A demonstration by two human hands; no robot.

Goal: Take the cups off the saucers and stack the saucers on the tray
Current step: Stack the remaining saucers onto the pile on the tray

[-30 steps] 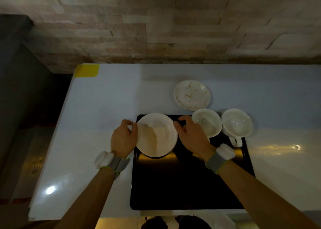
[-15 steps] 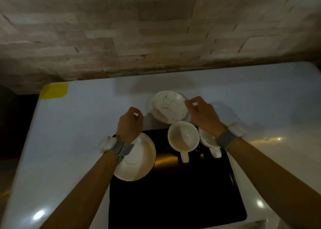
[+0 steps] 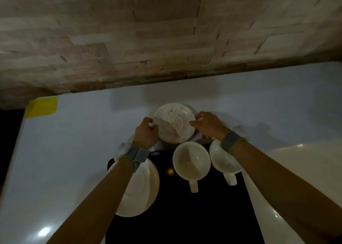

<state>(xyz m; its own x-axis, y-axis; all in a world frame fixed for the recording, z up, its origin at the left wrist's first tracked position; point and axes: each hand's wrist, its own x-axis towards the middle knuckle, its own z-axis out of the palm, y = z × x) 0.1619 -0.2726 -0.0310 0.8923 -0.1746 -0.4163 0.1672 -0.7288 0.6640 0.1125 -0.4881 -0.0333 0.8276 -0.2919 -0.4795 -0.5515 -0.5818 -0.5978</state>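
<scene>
1. Nearest, at 6 o'clock: black tray on white counter; plain saucer on its left edge, under left forearm.
2. Two empty cups on tray's far end, handles toward wearer.
3. Farther, at 12 o'clock: marbled saucer on counter beyond tray, left hand and right hand pinching its opposite rims.

Dim, softly blurred wide-angle view with bowed edges; small glare spots on the glossy counter.

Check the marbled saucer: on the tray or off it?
Off. The marbled saucer sits on the counter beyond the tray, both hands at its rim.
</scene>
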